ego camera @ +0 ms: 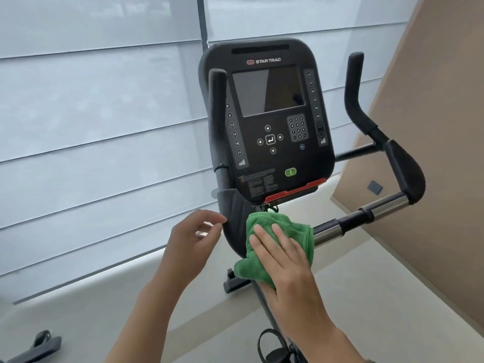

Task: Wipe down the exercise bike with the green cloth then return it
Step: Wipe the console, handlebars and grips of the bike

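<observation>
1. The right hand [282,255] lies flat, fingers straight and spread, pressing the green cloth [275,247] against the bike rather than clenching it. The fingertips point up and left toward the underside of the console [272,121].
2. The cloth is directly under those fingers. It is bunched over the joint where the handlebar meets the neck of the exercise bike [235,221], with a loose corner hanging below the palm on the thumb side.
3. The left hand [193,239] is released, fingers loosely curled and holding nothing. Its fingertips sit just beside the dark curved neck cover, possibly touching its left edge; I cannot tell for certain.
4. The relation that matters: the right hand is the one on the cloth, and the chrome bar [366,218] starts right at the cloth's right edge. Its long axis runs away to the right and slightly upward, toward the padded right grip [406,169].
5. My judgement is that a wipe along that bar means sliding the cloth rightward along this axis, with the fingers wrapping around the tube instead of staying flat.
6. Further out, the console stands above the cloth, and the upright left grip [217,113] rises above the left hand.
</observation>
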The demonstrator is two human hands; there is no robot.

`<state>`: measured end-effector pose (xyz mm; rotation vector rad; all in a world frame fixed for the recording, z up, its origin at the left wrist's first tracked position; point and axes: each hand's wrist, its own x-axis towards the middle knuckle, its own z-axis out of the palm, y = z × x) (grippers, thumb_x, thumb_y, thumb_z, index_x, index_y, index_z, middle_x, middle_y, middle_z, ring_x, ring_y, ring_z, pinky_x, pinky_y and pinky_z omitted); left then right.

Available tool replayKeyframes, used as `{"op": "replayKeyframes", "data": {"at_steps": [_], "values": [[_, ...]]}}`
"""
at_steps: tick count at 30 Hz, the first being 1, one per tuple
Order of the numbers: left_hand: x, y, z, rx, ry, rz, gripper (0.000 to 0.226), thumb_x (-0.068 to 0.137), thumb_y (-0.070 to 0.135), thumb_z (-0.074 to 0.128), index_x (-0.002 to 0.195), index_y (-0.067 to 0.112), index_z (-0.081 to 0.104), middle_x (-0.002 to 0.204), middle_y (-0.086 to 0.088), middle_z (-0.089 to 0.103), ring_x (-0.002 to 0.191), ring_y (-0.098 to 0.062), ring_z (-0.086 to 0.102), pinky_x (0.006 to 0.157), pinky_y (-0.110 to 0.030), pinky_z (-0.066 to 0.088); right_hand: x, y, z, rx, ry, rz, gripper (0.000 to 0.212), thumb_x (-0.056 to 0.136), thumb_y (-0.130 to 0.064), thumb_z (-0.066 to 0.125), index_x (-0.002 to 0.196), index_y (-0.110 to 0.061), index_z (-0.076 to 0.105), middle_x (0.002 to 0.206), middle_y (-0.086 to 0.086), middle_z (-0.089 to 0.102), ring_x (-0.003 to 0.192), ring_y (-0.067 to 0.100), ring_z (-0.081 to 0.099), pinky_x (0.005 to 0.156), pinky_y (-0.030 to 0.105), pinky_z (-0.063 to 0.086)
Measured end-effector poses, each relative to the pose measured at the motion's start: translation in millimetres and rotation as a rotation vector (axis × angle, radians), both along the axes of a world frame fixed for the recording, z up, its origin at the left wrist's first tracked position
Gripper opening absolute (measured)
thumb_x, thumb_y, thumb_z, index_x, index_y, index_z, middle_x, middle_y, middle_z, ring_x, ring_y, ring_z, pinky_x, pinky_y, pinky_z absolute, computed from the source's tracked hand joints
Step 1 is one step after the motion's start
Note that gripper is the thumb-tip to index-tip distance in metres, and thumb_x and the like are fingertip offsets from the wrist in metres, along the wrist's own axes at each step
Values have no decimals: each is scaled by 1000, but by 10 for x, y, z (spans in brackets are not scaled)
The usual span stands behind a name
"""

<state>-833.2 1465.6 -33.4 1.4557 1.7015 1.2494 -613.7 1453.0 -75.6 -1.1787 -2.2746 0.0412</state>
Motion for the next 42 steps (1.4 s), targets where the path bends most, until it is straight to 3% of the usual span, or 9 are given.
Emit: {"op": "replayKeyframes", "data": {"at_steps": [3, 8, 19, 24, 28, 31, 34, 38, 42], "values": [[-144, 36, -39, -25, -8, -13, 22, 98, 11, 68, 93, 31, 75, 103, 17, 76, 88, -12, 75, 73, -17, 55, -266, -6, -28, 34, -109, -135, 91, 84, -26, 85, 162, -17, 39, 171, 0, 32, 159, 31, 27, 121, 59, 37], [-434, 158, -3, -37, -34, -33, 22, 98, 13, 67, 91, 31, 76, 102, 16, 77, 89, -13, 75, 76, -24, 54, -685, 120, 72, 59, -231, -356, 74, 105, -52, 44, 165, -12, 28, 168, 13, 33, 154, 42, 32, 119, 62, 36], [-670, 292, 62, 68, -166, -61, 26, 97, 2, 66, 87, 23, 76, 90, 7, 78, 79, -12, 77, 75, -24, 60, -1440, 645, 525, 51, -361, -528, 66, 104, -50, 49, 155, -10, 41, 158, 11, 45, 143, 35, 45, 114, 60, 37], [-593, 304, 32, 113, -208, -135, 30, 97, 1, 66, 88, 27, 77, 91, 8, 78, 81, -13, 76, 79, -35, 62, -1192, 302, 403, 24, -237, -497, 61, 103, -45, 52, 157, -18, 43, 160, 8, 45, 152, 36, 36, 117, 54, 38], [-477, 284, -17, 182, -149, -242, 30, 97, 2, 69, 92, 30, 77, 95, 9, 77, 95, -15, 73, 84, -26, 58, -878, -151, 92, 89, -206, -393, 58, 94, -17, 71, 150, -19, 54, 162, 9, 45, 155, 36, 33, 118, 54, 40], [-393, 282, -24, 281, -25, -329, 22, 94, 2, 73, 98, 23, 78, 101, 9, 75, 104, -18, 67, 92, -32, 54, -612, -405, -84, 69, -118, -365, 51, 92, -4, 70, 140, -19, 63, 158, 6, 48, 153, 32, 36, 120, 53, 39], [-337, 297, -35, 343, 125, -366, 20, 89, 3, 79, 98, 21, 80, 104, 7, 71, 105, -20, 62, 92, -36, 50, -400, -576, -157, 38, -28, -329, 44, 98, -3, 59, 139, -17, 66, 158, 2, 49, 153, 28, 36, 121, 50, 40], [-303, 314, -65, 331, 182, -373, 21, 84, 6, 85, 98, 21, 80, 106, 6, 68, 106, -24, 57, 91, -35, 48, -248, -681, -98, 94, 127, -303, 37, 111, -13, 45, 145, -15, 61, 160, 1, 46, 152, 33, 39, 122, 45, 39], [-283, 363, -88, 280, 139, -372, 24, 82, 5, 87, 93, 24, 78, 105, 9, 66, 107, -23, 56, 94, -33, 46, -285, -523, 125, 164, 208, -234, 40, 110, -16, 54, 149, -17, 57, 162, 3, 42, 151, 38, 38, 123, 47, 37]]}}
